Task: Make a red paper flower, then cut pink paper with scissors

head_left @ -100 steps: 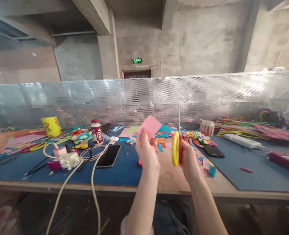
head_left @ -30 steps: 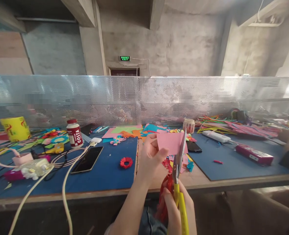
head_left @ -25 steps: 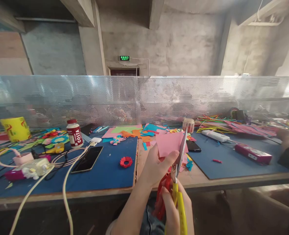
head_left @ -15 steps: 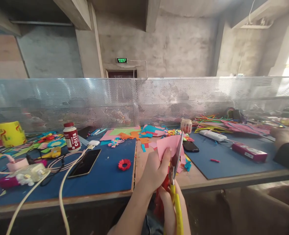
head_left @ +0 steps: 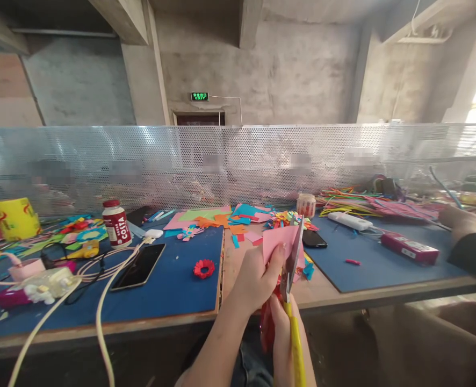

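Note:
My left hand (head_left: pixel 258 277) pinches a piece of pink paper (head_left: pixel 276 242), thumb on the near face. Just below and to the right, my right hand (head_left: pixel 283 328) is wrapped round a pair of scissors (head_left: pixel 292 269) with yellow handles. Their blades point upward along the paper's right edge; whether they are cutting into it I cannot tell. Something red and shiny (head_left: pixel 267 325) shows by the right hand, partly hidden. On the blue mat to the left lies a red scalloped paper ring (head_left: pixel 203 269).
Paper scraps (head_left: pixel 217 221) cover the table's back middle. On the left are a phone (head_left: pixel 139 267), a bottle (head_left: pixel 116 224), cables and a yellow tape roll (head_left: pixel 13 219). Rightward lie another phone (head_left: pixel 314 239), a purple box (head_left: pixel 409 248), pipe cleaners (head_left: pixel 403 207) and another person's hand (head_left: pixel 459 221).
The pink paper and both my hands have shifted slightly to the right. At the far right, the other person's hand has moved a little left, and a thin blue-grey stick now stands raised there.

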The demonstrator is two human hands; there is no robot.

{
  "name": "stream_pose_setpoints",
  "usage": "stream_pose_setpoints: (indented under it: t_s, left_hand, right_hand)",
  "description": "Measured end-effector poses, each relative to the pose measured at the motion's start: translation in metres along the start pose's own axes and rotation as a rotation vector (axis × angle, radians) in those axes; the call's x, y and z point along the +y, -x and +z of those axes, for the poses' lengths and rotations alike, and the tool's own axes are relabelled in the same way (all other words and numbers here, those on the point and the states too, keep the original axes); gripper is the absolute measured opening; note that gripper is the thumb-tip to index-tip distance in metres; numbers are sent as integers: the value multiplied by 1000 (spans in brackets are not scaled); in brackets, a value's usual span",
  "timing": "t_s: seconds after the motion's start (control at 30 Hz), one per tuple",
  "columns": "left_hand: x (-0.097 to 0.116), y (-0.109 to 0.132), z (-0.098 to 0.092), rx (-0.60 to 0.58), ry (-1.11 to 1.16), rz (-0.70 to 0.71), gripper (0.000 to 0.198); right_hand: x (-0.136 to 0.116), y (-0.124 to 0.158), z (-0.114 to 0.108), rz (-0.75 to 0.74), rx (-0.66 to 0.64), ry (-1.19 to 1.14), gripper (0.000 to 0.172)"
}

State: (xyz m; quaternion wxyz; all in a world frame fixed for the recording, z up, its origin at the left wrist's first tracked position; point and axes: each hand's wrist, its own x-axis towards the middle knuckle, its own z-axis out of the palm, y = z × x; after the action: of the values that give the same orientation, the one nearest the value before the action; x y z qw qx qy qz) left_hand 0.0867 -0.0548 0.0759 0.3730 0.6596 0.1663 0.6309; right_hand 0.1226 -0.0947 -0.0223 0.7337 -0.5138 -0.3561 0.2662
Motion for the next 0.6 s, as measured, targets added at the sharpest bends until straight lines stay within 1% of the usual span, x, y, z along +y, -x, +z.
stream_pose_setpoints:
  t_s: [0.1, 0.17, 0.33, 0.43, 0.5, 0.6]
  left_hand:
    - [1, 1, 0, -86, -66, -27, 19]
    - [1, 1, 0, -131, -108, -61, 23]
    - [-4, -1, -7, -143, -82, -182, 28]
    - [-8, -3, -13, -161, -45, -256, 32]
    - [-8, -3, -14, -170, -16, -270, 33]
    - [-6, -1, -11, -193, -18, -228, 30]
  right_hand:
    - [-3, 2, -1, 68, 46, 63, 35]
    - [-5, 2, -4, 58, 44, 87, 35]
    - [-7, 4, -11, 43, -28, 136, 33]
    - [-6, 7, -14, 36, -15, 163, 32]
    - [-5, 9, -14, 34, -6, 175, 32]
    - [-6, 10, -11, 36, -16, 200, 32]
